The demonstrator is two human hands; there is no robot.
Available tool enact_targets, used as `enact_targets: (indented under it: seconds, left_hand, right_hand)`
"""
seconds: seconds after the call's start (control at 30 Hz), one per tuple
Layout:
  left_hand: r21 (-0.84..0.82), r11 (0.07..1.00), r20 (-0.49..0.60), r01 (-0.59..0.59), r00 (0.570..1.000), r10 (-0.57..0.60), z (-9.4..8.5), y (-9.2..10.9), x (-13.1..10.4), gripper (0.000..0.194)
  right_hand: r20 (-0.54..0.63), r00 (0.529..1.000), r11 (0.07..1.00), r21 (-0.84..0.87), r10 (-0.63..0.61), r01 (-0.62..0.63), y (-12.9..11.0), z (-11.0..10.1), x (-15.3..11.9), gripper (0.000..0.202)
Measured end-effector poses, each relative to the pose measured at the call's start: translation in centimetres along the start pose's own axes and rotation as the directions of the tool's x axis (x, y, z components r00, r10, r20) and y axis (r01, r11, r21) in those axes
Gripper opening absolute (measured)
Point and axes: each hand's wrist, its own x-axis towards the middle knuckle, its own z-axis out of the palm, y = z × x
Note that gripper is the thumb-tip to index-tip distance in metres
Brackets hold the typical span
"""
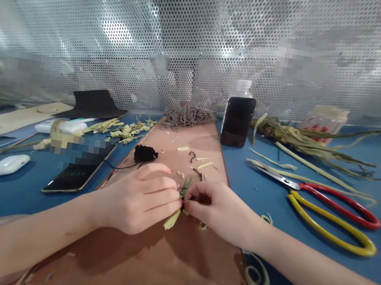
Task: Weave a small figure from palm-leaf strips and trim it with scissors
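Over the middle of the brown board, my left hand (pixel 144 198) and my right hand (pixel 210 207) meet fingertip to fingertip. Both are closed in a pinch on a small bundle of green and pale yellow leaf strips (pixel 172 220). Its pale end sticks out below the fingers and a greener part shows above; the middle is hidden by my fingertips. A ball of black thread (pixel 146 154) lies just beyond my left hand, with a strand running beside it. Short pale strip cuttings (pixel 204 165) and dark thread ends lie past my right hand.
The board (pixel 167 271) rests on a blue table. To the right are red-and-yellow-handled scissors (pixel 329 213), long leaf strips (pixel 287 135) and a dark bottle (pixel 237 121). A phone (pixel 80 170) and white earphone case (pixel 8 165) lie left. Grey cord (pixel 187 117) is heaped behind, before a perforated metal screen (pixel 210 33).
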Motion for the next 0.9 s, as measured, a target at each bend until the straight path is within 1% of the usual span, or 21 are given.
enact_targets:
  seconds: [0.1,0.17,0.23,0.3,0.37,0.5,0.63,0.73,0.83,0.9]
  left_hand:
    - [-0.036,0.999,0.012,0.009,1.000,-0.008,0.15,-0.21,-0.01,0.024]
    - [-0.066,0.996,0.034,0.051,0.998,-0.049,0.32,-0.37,-0.16,0.018]
    - [-0.087,0.990,0.032,0.115,0.993,-0.112,0.41,-0.52,-0.23,0.012]
    - [-0.108,0.981,0.019,0.158,0.987,-0.157,0.36,-0.63,-0.16,0.012]
    - [-0.133,0.976,0.022,0.171,0.985,-0.170,0.21,-0.70,-0.02,0.012]
    - [-0.165,0.979,0.078,0.119,0.991,-0.108,-0.09,-0.76,0.07,0.012]
    - [-0.169,0.985,0.085,0.037,0.996,-0.023,-0.21,-0.77,0.00,0.014]
    - [-0.174,0.985,0.103,0.003,0.995,0.015,-0.22,-0.70,0.16,0.018]
    - [-0.180,0.984,0.121,0.006,0.993,0.016,-0.16,-0.57,0.42,0.018]
    - [-0.185,0.982,0.124,0.046,0.992,-0.023,-0.04,-0.45,0.55,0.014]
  right_hand:
    - [-0.006,1.000,1.000,-0.012,-0.002,0.002,0.04,0.05,-0.02,0.009]
    - [-0.002,1.000,1.000,-0.005,-0.005,0.005,0.14,0.10,-0.04,0.009]
    - [-0.001,1.000,1.000,0.014,-0.007,0.007,0.24,0.14,-0.04,0.010]
    - [0.002,1.000,1.000,0.028,-0.009,0.009,0.29,0.15,-0.04,0.011]
    - [0.005,1.000,1.000,0.028,-0.010,0.010,0.26,0.13,-0.02,0.011]
    - [0.003,1.000,1.000,-0.006,-0.016,0.016,0.19,0.07,0.09,0.011]
    - [0.003,1.000,1.000,-0.009,-0.023,0.023,0.30,0.15,0.13,0.011]
    - [-0.011,1.000,1.000,-0.013,-0.019,0.019,0.26,0.16,0.01,0.011]
    - [-0.011,1.000,1.000,-0.023,-0.005,0.005,0.02,0.09,-0.13,0.010]
    - [-0.004,1.000,1.000,-0.017,0.000,0.000,-0.12,0.03,-0.16,0.011]
